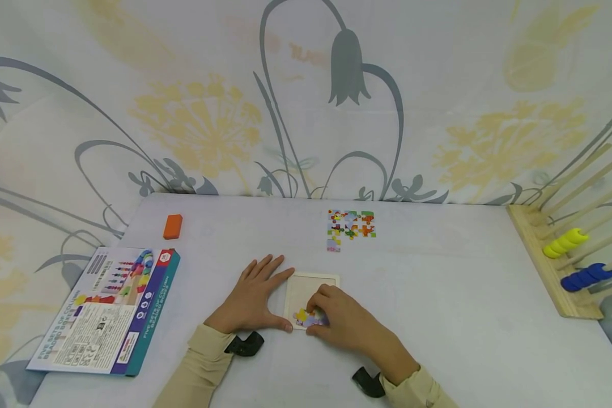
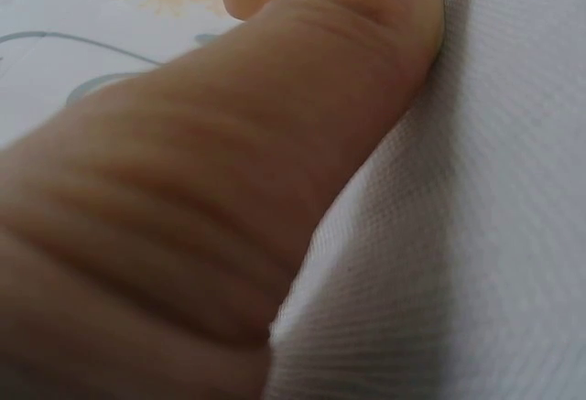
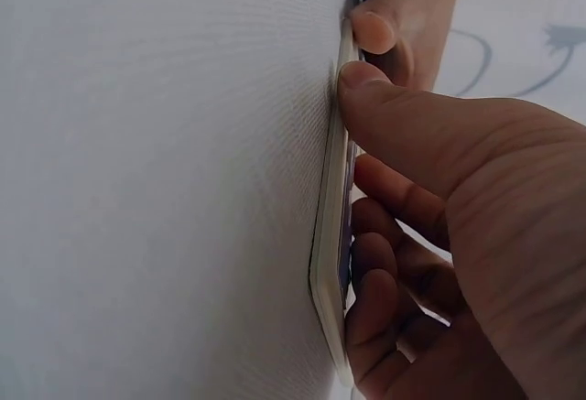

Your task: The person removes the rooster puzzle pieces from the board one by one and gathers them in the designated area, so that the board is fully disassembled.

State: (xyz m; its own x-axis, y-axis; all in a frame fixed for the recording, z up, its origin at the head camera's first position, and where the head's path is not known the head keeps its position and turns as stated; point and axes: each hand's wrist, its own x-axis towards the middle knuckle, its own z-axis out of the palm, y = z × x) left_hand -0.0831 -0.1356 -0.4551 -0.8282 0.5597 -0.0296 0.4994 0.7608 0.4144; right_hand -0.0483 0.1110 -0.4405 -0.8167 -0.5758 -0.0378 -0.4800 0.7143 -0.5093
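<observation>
In the head view a shallow white puzzle tray [image 1: 313,280] lies on the table, with joined jigsaw pieces [image 1: 303,318] along its near edge. My left hand [image 1: 253,294] is spread at the tray's left side, fingers fairly straight, index fingertip by the far corner and thumb by the near one. Over the tray's near right part, my right hand [image 1: 344,318] has curled fingers on a puzzle piece, mostly hidden beneath them. The right wrist view shows its thumb [image 3: 394,112] at the tray edge [image 3: 328,263] and its other fingertips down on the pieces.
Beyond the tray lie several loose jigsaw pieces [image 1: 352,223]. To the left are a bead-set box [image 1: 102,311] and an orange block [image 1: 173,226]. A wooden bead stand [image 1: 551,255] with upright rods, yellow beads [image 1: 566,243] and blue beads [image 1: 587,277] stands at the right edge.
</observation>
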